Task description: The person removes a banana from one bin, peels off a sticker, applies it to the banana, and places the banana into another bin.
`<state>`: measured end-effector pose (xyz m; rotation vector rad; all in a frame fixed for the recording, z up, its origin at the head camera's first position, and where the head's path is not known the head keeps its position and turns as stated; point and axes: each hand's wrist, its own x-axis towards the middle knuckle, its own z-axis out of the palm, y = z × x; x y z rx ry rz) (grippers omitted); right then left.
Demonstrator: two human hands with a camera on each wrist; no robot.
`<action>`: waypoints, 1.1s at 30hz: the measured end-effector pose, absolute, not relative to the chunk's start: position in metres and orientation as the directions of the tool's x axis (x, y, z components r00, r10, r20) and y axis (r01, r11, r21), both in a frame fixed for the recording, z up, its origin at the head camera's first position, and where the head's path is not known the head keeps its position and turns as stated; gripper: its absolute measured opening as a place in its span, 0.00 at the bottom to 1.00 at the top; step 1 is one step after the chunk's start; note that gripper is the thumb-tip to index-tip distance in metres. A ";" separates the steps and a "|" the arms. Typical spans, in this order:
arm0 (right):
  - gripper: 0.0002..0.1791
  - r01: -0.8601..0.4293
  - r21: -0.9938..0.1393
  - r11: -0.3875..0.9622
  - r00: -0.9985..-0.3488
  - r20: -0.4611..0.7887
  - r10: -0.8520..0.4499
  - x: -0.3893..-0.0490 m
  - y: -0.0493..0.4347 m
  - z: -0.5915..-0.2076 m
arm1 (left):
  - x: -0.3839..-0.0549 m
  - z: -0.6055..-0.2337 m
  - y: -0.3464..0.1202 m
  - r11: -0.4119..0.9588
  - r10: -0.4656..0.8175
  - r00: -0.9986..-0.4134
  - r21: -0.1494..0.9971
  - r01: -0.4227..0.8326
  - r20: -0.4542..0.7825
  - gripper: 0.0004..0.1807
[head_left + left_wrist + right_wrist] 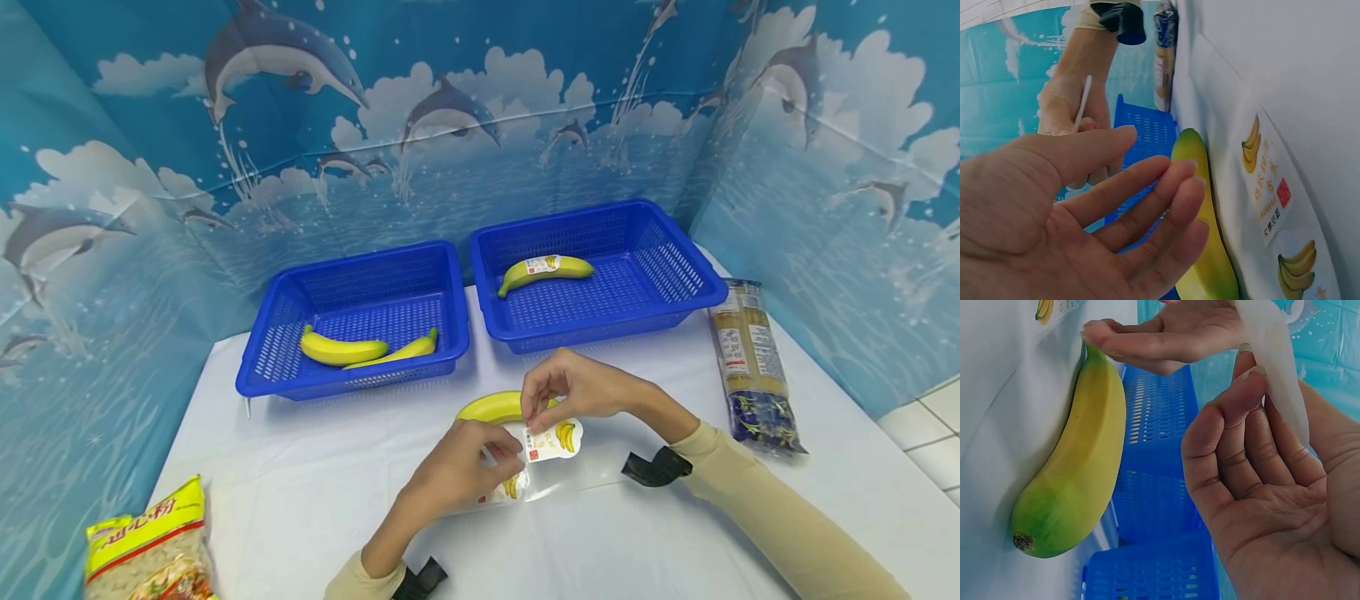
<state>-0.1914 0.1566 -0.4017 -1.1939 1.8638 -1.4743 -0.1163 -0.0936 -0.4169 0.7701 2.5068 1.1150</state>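
Observation:
My right hand [581, 385] pinches a white sticker label [562, 439] printed with bananas, held up off the table. In the right wrist view the label [1280, 369] shows its pale back against the fingertips. My left hand [453, 467] is close to the label's left edge, its fingers loosely bent with nothing in them, as the left wrist view shows. A yellow banana [489, 407] with greenish ends lies on the table just beyond both hands. Beneath the hands is a clear sheet [585, 477] bearing more banana stickers [1266, 181], partly covered by my left hand.
Behind the hands stand two blue baskets: the left basket [262, 367] holds two bananas [341, 348], the right basket [600, 327] one banana [573, 267] wearing a label. A noodle-like package [753, 367] lies at right, a yellow-topped food bag [153, 542] at front left. Dolphin-print curtains [450, 183] enclose the table.

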 end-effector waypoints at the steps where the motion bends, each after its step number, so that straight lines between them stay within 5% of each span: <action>1: 0.05 -0.337 -0.940 0.041 -0.507 0.144 -0.850 -0.192 0.157 -0.402 | -0.118 -0.417 -0.095 0.530 0.588 -0.808 0.772 0.351 -0.036 0.07; 14: 0.04 -0.342 -0.937 0.066 -0.551 0.143 -0.822 -0.195 0.155 -0.407 | -0.127 -0.410 -0.107 0.234 0.601 -0.798 0.963 0.131 -0.037 0.12; 33: 0.04 -0.324 -0.943 0.077 -0.570 0.129 -0.812 -0.192 0.153 -0.407 | -0.122 -0.416 -0.095 0.259 0.481 -0.875 0.962 0.083 -0.054 0.06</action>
